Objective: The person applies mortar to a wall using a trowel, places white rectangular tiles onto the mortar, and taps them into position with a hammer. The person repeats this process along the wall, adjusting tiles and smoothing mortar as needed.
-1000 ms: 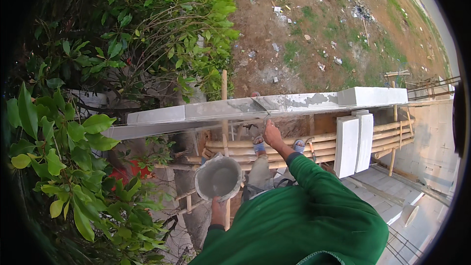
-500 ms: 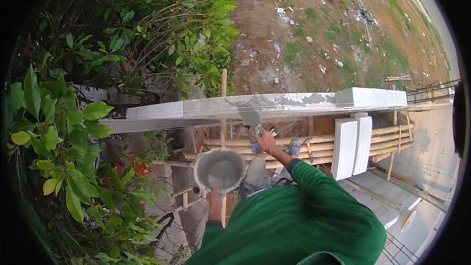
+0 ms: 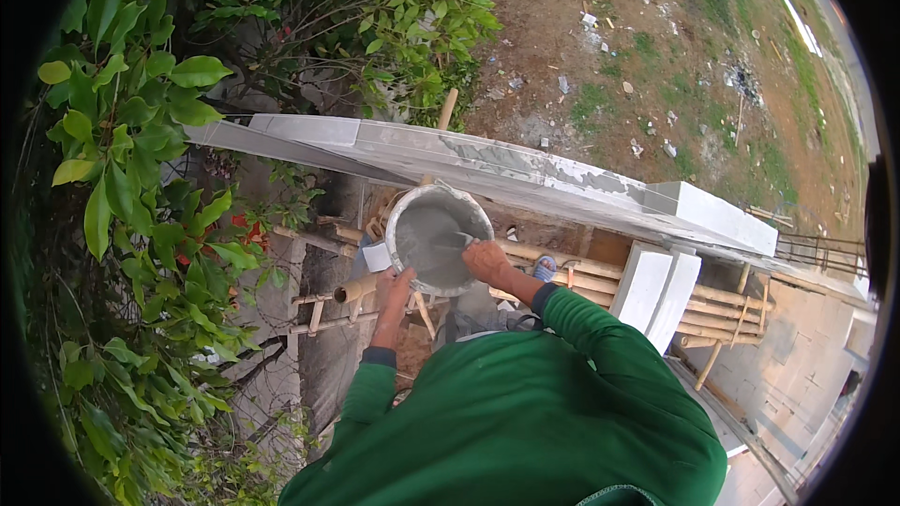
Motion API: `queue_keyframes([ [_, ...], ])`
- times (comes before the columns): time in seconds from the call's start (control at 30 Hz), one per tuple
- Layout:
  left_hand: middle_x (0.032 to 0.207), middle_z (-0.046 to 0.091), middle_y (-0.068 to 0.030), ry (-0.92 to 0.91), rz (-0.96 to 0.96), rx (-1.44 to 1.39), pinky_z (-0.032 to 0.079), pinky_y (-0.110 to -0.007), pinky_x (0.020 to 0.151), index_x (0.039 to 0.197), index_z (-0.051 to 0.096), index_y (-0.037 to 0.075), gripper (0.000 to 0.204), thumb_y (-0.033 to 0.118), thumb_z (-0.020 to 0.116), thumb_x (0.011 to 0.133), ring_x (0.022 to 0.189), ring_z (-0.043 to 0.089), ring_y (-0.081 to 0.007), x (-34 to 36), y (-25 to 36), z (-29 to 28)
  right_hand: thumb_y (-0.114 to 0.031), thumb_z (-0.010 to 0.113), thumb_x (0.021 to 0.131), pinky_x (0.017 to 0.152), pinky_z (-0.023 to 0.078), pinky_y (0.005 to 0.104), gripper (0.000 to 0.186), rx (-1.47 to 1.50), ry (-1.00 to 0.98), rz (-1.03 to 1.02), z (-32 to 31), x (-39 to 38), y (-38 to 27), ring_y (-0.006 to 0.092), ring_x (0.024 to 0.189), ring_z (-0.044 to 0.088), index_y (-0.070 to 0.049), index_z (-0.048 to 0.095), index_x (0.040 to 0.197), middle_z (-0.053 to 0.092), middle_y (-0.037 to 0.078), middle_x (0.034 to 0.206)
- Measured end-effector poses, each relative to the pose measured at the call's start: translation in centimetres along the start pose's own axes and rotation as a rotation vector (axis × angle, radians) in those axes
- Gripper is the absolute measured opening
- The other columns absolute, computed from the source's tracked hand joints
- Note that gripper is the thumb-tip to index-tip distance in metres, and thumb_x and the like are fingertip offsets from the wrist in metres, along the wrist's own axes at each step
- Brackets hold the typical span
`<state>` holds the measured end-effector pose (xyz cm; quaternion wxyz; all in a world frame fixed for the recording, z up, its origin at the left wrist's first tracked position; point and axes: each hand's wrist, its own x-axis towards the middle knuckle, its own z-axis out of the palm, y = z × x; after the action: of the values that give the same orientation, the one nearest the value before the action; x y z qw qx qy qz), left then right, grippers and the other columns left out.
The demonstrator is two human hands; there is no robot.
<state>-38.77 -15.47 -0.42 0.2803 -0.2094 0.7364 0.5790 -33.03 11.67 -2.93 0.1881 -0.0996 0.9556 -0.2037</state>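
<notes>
Grey wet mortar [image 3: 429, 230] lies inside a round bucket [image 3: 477, 209], whose rim is crusted with dried mortar. My left hand [image 3: 395, 289] grips the near-left rim. At the right rim, my right hand [image 3: 487, 263] is closed around a trowel [image 3: 459, 241]; its blade is down in the bucket and partly hidden by the mortar and hand. Just beyond the bucket runs a wall of pale blocks [image 3: 403, 143], with patchy grey mortar [image 3: 525, 165] along part of its top.
A taut string follows the wall, and one block [image 3: 708, 215] sits higher at its right. Two white blocks [image 3: 647, 286] rest on bamboo poles [image 3: 717, 319]. A blue sandal [image 3: 545, 268] shows below. Leafy branches [image 3: 131, 159] crowd the left; littered ground [image 3: 647, 84] lies beyond.
My right hand has brought the trowel from the wall top back into the bucket. The bucket is now nearer the wall, still held by my left hand. The view has tilted.
</notes>
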Motion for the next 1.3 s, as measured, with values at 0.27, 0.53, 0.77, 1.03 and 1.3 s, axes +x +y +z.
queue_keyframes([
  [0.27,0.099,0.073,-0.0099,-0.112,-0.084,-0.023,0.066,-0.043,0.084,0.108,0.072,-0.003,0.023,0.006,0.068,0.088,0.089,0.074,-0.0228,-2.0,1.4,5.3,-0.031,0.065,0.088,0.086,0.059,0.0495,0.037,0.524,-0.175,0.145,-0.4,-2.4,3.2,0.0432,0.095,0.074,0.002,0.077,0.101,0.075,0.027,0.106],
  [0.53,0.103,0.071,-0.0072,-0.078,-0.187,-0.078,0.063,-0.044,0.086,0.11,0.07,0.001,0.026,0.009,0.07,0.086,0.096,0.071,-0.0232,-3.0,0.5,6.6,-0.022,0.058,0.095,0.096,0.053,0.0482,0.028,0.447,-0.019,-0.051,1.0,-10.1,9.1,0.0398,0.111,0.066,-0.014,0.078,0.112,0.072,0.019,0.11],
  [0.77,0.11,0.071,-0.0128,-0.071,-0.215,-0.191,0.066,-0.044,0.083,0.117,0.065,-0.005,0.031,0.005,0.069,0.088,0.097,0.073,-0.0275,-3.8,-0.5,5.2,-0.032,0.067,0.093,0.091,0.053,0.0567,0.038,0.502,0.437,0.655,-1.4,-12.5,15.0,0.0492,0.101,0.068,-0.003,0.07,0.117,0.072,0.027,0.103],
  [1.03,0.114,0.068,-0.0149,-0.029,-0.279,-0.157,0.066,-0.049,0.088,0.124,0.06,-0.004,0.034,0.008,0.067,0.093,0.1,0.073,-0.0313,-2.5,-1.9,2.8,-0.036,0.067,0.091,0.09,0.052,0.0575,0.043,0.627,0.571,0.757,-1.4,-7.3,21.4,0.0532,0.103,0.065,0.004,0.065,0.105,0.069,0.034,0.103],
  [1.3,0.113,0.064,-0.0163,-0.003,-0.266,-0.206,0.063,-0.05,0.094,0.116,0.06,-0.005,0.032,0.006,0.068,0.087,0.101,0.07,-0.0354,-2.6,-2.5,2.6,-0.032,0.068,0.091,0.092,0.053,0.0582,0.041,0.657,0.632,0.902,0.9,-11.3,23.9,0.0519,0.106,0.066,0.002,0.065,0.113,0.07,0.033,0.106],
])
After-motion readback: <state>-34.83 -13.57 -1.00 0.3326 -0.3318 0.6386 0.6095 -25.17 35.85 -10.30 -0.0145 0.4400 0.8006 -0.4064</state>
